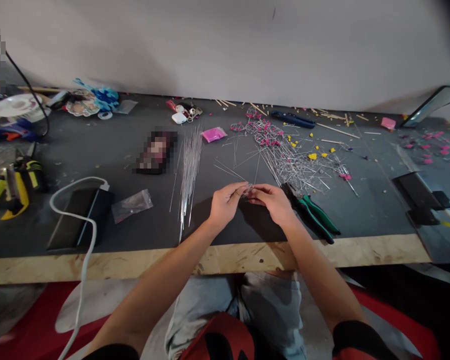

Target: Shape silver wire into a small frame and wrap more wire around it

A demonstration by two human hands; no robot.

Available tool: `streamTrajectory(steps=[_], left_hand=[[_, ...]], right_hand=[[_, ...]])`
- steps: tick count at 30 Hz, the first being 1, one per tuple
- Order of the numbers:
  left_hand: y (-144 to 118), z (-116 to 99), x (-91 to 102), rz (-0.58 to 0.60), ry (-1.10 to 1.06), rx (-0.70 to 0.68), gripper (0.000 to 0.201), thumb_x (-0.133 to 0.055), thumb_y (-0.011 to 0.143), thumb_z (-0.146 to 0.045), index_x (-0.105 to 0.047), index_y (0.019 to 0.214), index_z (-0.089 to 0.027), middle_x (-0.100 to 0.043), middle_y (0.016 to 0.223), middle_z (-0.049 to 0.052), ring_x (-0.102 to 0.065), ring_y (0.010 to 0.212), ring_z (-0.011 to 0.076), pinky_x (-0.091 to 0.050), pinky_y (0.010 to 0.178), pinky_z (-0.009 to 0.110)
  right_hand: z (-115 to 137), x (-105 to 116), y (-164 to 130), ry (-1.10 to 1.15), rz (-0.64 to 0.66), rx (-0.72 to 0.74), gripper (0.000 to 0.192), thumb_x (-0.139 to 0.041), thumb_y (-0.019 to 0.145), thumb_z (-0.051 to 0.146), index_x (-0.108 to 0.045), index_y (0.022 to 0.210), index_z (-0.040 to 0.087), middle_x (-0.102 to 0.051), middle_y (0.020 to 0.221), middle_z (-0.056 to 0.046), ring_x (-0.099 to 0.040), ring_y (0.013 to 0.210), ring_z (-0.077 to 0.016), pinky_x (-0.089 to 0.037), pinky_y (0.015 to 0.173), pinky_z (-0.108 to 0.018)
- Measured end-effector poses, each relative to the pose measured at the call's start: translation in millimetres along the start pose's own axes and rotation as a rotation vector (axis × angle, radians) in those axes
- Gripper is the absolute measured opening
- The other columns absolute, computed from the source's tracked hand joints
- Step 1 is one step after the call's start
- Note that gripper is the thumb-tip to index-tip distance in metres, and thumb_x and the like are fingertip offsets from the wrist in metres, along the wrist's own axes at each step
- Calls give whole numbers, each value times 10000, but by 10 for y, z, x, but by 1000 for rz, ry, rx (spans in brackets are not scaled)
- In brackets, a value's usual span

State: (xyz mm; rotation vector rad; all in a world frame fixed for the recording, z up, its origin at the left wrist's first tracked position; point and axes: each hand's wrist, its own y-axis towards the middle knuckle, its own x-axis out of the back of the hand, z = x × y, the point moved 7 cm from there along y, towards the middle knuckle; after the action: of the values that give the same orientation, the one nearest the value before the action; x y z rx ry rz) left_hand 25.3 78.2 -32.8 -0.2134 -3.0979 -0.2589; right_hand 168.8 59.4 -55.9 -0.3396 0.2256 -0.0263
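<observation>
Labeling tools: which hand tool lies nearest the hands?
The green-handled pliers, lying just beside the right hand. The blue-handled tool lies far back near the wall; the yellow-handled tool is at the far left.

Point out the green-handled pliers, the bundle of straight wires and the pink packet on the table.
green-handled pliers [315, 214], head view, on the green handles.
bundle of straight wires [189, 170], head view, on the middle of the bundle.
pink packet [213, 134], head view, on its pink centre.

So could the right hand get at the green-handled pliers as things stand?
Probably yes: the green-handled pliers lie on the table just beside the right hand, nothing between them, though its fingers pinch a thin wire.
</observation>
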Motion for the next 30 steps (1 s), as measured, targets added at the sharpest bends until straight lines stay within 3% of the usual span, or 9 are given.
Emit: streamTrajectory(steps=[4,13,20,24,30], left_hand=[[-7,-26,-20,26,48,-28,206,-571,831,-333,-713,937,-228,-725,923,41,-675,841,177,-511,822,309],[29,26,-27,16,-128,63,226,-567,826,-358,-695,918,-196,-712,805,29,-665,696,151,-549,703,293],[72,109,-35,37,-251,133,220,-603,802,-354,-692,897,-176,-700,784,32,-638,667,130,-530,677,270],[91,164,-27,39,-278,158,225,-619,787,-358,-695,881,-168,-695,771,36,-603,637,116,-503,640,255],[101,267,-88,72,-426,303,225,-667,740,-344,-690,837,-142,-678,719,32,-563,580,93,-462,596,240]], right_hand=[[-23,-18,-1,37,11,-20,258,-746,652,305,-702,866,169,-706,859,-46,-646,779,-145,-516,824,-312],[-100,-36,7,167,32,-132,263,-793,605,299,-689,812,174,-697,814,-32,-641,736,-136,-514,787,-309],[-73,-78,-15,79,73,-82,246,-746,666,357,-675,815,174,-665,807,-33,-620,786,-146,-534,758,-309],[-42,-95,-34,-4,82,-40,261,-719,689,378,-675,847,175,-666,835,-37,-617,836,-160,-535,794,-332],[-59,-132,-47,14,170,-90,266,-737,675,381,-680,830,172,-677,844,-40,-622,882,-162,-501,888,-347]])
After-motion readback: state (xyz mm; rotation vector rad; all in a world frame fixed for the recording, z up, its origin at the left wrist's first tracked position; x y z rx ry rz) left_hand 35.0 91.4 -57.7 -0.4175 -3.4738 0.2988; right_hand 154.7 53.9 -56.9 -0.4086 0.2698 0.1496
